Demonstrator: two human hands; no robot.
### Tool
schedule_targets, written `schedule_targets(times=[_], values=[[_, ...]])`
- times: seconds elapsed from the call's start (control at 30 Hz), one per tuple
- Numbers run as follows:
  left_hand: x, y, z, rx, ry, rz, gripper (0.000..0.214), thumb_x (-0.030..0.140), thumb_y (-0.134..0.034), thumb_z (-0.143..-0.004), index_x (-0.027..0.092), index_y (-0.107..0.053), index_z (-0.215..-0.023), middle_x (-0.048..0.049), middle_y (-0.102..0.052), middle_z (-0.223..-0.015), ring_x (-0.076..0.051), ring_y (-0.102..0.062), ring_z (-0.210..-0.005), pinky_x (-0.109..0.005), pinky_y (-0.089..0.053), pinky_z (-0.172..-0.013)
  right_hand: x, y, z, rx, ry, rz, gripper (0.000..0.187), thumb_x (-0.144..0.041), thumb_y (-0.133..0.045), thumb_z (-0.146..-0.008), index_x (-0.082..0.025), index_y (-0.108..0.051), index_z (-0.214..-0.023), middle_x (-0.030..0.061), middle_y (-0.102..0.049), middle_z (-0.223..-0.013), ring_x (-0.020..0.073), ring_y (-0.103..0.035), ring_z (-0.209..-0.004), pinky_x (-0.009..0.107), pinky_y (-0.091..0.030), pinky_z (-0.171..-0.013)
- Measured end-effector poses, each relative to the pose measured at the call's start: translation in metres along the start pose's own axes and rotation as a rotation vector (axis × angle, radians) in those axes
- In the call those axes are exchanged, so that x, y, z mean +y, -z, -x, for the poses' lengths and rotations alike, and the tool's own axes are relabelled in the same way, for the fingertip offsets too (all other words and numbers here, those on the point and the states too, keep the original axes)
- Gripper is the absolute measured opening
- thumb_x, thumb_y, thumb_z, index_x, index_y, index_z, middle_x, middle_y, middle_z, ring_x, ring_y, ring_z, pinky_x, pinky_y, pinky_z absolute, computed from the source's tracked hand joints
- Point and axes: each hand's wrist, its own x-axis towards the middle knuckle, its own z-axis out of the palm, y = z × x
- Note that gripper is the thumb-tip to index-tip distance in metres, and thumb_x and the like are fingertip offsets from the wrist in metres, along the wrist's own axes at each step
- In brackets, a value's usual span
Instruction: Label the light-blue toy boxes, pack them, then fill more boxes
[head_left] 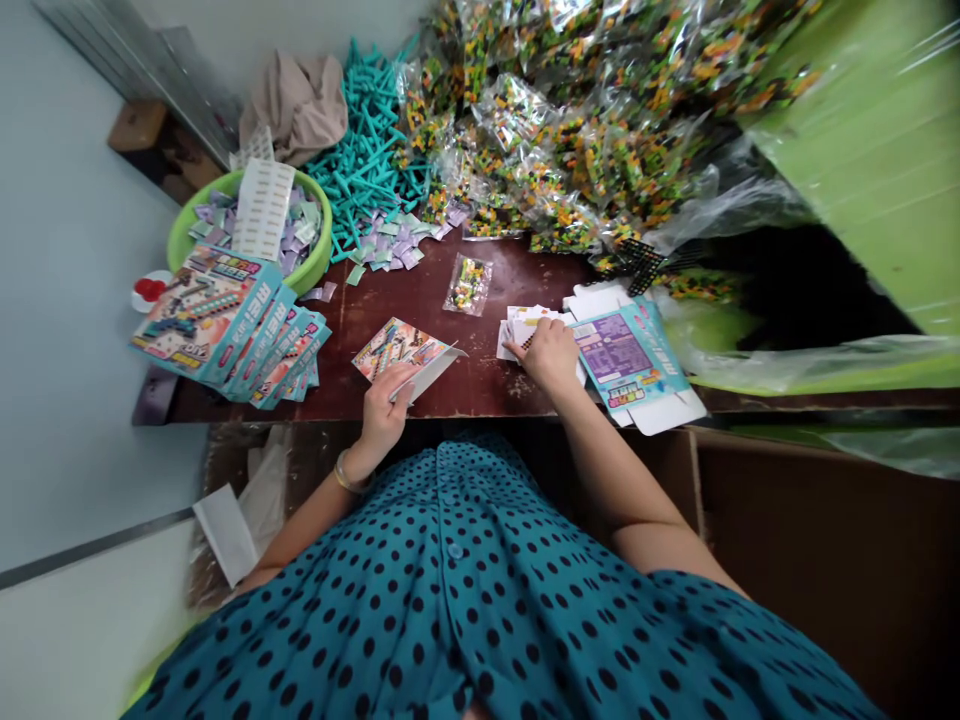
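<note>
My left hand [387, 410] grips a small printed box [401, 350] near the table's front edge; a white flap stands out at its right end. My right hand [550, 352] rests on a stack of white printed cards [517, 325], fingers bent over them; whether it pinches one is hidden. Against that hand's right side lies a flattened teal and purple box [634, 360] with white flaps. Between the hands and further back sits a clear bag of small colourful beads [469, 284].
Folded-up printed boxes [225, 320] stand stacked at left, before a green basin [324, 235] of small sachets. Behind are teal sticks [367, 140] and a heap of bead bags [555, 150]. Green plastic sheeting [870, 150] lies right; an open cardboard carton [810, 540] is below.
</note>
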Motion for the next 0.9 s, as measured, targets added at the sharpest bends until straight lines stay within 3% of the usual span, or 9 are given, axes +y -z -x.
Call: schedule_targets(times=[0.07,0.13,0.23,0.3,0.43,0.57,0.67,0.9], values=[[0.0,-0.002,0.002,-0.022,-0.034,-0.003,0.036,0.044,-0.053,-0.105,0.02,-0.079,-0.114,-0.0117,-0.079,-0.116,-0.026,-0.072,-0.116,-0.047,-0.054,-0.108,-0.001,0.002,0.002,0.006,0.037,0.019,0.052,-0.048,-0.058,-0.097,-0.001,-0.062,-0.118,0.0322,-0.065,-0.116,0.0392,-0.06,-0.106,0.048,-0.049,-0.089],[0.0,-0.002,0.003,-0.03,-0.059,0.003,0.033,0.041,-0.054,-0.105,0.021,-0.078,-0.116,-0.0115,-0.079,-0.117,-0.025,-0.072,-0.116,-0.046,-0.054,-0.108,-0.001,0.006,0.003,-0.044,0.051,0.0,0.041,-0.039,-0.054,-0.098,-0.002,-0.069,-0.11,0.0304,-0.069,-0.109,0.0359,-0.063,-0.1,0.044,-0.049,-0.087],[0.001,-0.002,0.003,-0.025,-0.078,0.016,0.031,0.037,-0.054,-0.106,0.021,-0.078,-0.117,-0.0109,-0.078,-0.118,-0.024,-0.072,-0.116,-0.044,-0.055,-0.106,0.008,0.017,0.004,-0.153,-0.004,-0.078,0.031,-0.025,-0.051,-0.096,-0.008,-0.077,-0.094,0.0237,-0.075,-0.091,0.0293,-0.066,-0.083,0.038,-0.047,-0.079],[0.001,-0.001,0.003,-0.024,-0.084,0.014,0.03,0.037,-0.054,-0.106,0.021,-0.078,-0.116,-0.0106,-0.079,-0.118,-0.024,-0.072,-0.116,-0.043,-0.055,-0.106,0.017,0.025,0.006,-0.156,-0.043,-0.145,0.029,-0.022,-0.052,-0.093,-0.012,-0.08,-0.093,0.0185,-0.077,-0.087,0.0272,-0.067,-0.079,0.037,-0.046,-0.077],[0.0,0.0,0.003,-0.027,-0.086,0.013,0.032,0.038,-0.054,-0.106,0.02,-0.078,-0.115,-0.0106,-0.079,-0.116,-0.024,-0.072,-0.115,-0.044,-0.055,-0.106,0.035,0.037,0.013,-0.043,-0.088,-0.363,0.026,-0.028,-0.062,-0.088,-0.015,-0.083,-0.096,0.0122,-0.08,-0.087,0.0266,-0.07,-0.08,0.036,-0.048,-0.077],[-0.001,-0.001,0.002,-0.037,-0.055,0.01,0.035,0.042,-0.052,-0.106,0.021,-0.078,-0.116,-0.0109,-0.079,-0.118,-0.025,-0.072,-0.116,-0.046,-0.054,-0.108,0.041,0.045,0.023,0.08,-0.112,-0.525,0.025,-0.04,-0.071,-0.083,-0.017,-0.079,-0.084,0.0088,-0.078,-0.081,0.0243,-0.07,-0.075,0.035,-0.05,-0.075],[-0.001,-0.001,0.0,-0.038,-0.052,0.014,0.036,0.043,-0.051,-0.106,0.021,-0.078,-0.116,-0.0106,-0.079,-0.118,-0.025,-0.072,-0.117,-0.045,-0.054,-0.108,0.038,0.049,0.027,0.106,-0.122,-0.586,0.036,-0.053,-0.075,-0.08,-0.018,-0.071,-0.072,0.0064,-0.075,-0.076,0.0216,-0.067,-0.072,0.033,-0.05,-0.072],[-0.001,0.007,-0.005,0.001,-0.017,0.057,0.037,0.046,-0.053,-0.105,0.021,-0.079,-0.113,-0.0105,-0.079,-0.116,-0.026,-0.072,-0.115,-0.044,-0.054,-0.108,0.042,0.045,0.023,0.204,-0.05,-0.625,0.035,-0.048,-0.061,-0.092,-0.018,-0.075,-0.081,0.0082,-0.078,-0.087,0.0244,-0.072,-0.083,0.037,-0.053,-0.081]])
